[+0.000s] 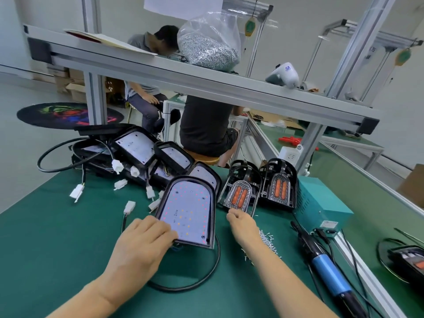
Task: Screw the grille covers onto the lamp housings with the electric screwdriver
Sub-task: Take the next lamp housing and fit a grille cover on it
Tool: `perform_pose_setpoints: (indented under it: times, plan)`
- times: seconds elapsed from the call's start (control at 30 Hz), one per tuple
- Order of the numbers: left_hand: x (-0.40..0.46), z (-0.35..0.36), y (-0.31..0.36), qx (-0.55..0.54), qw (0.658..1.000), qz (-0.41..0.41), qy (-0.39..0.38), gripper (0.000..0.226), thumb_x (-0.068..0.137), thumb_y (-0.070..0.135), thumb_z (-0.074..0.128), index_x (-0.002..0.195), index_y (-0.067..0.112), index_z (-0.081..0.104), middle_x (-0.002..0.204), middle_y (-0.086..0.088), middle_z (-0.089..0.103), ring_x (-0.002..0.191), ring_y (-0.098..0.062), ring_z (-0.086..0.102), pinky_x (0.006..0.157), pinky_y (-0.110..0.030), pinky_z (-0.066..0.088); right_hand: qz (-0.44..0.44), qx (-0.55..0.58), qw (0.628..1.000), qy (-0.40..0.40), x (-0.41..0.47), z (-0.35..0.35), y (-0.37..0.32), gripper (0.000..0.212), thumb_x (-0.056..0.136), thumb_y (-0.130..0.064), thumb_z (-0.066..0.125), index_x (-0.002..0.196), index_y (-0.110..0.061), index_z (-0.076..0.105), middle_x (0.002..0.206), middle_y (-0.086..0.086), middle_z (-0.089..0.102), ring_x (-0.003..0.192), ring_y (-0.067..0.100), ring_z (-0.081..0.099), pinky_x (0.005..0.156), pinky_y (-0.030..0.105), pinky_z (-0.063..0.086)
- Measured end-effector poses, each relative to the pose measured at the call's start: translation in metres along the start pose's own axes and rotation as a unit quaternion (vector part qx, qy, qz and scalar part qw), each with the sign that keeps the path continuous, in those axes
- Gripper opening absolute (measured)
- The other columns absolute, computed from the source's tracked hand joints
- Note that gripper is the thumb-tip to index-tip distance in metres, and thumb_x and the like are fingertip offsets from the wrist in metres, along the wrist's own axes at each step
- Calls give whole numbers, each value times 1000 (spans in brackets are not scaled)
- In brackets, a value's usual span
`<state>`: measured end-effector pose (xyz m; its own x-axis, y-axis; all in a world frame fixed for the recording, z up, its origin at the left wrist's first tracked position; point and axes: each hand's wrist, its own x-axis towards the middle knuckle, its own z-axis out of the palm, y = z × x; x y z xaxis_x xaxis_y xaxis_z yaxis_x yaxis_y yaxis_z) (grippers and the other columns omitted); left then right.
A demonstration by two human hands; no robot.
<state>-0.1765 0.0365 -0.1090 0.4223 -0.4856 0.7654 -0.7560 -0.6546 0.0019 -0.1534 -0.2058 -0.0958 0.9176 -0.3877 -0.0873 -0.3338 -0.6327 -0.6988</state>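
A black lamp housing (188,212) with a white LED board lies face up on the green mat. My left hand (146,237) rests on its near left corner and grips it. My right hand (241,221) is closed on the near edge of a grille cover (238,196) with orange lenses. A second grille cover (280,184) stands behind it to the right. The electric screwdriver (325,269), blue-bodied, lies on the mat at the right, apart from both hands. Loose screws (268,242) are scattered beside my right wrist.
More housings with cables and white connectors (137,152) are piled at the back left. A teal power box (321,203) stands at the right. A bag of screws (206,44) sits on the overhead shelf. Two people sit beyond the bench. Another lamp (406,260) lies far right.
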Motion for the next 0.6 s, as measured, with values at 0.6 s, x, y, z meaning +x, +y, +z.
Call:
perform_pose_setpoints:
  times: [0.6]
  plan:
    - [-29, -14, 22, -61, 992, -21, -108, 31, 89, 24, 46, 95, 7, 71, 90, -3, 65, 77, -27, 59, 70, -30, 41, -79, 24, 990, -113, -70, 16, -6, 54, 89, -47, 61, 137, -26, 50, 125, -6, 59, 114, 17, 55, 89, 27, 40]
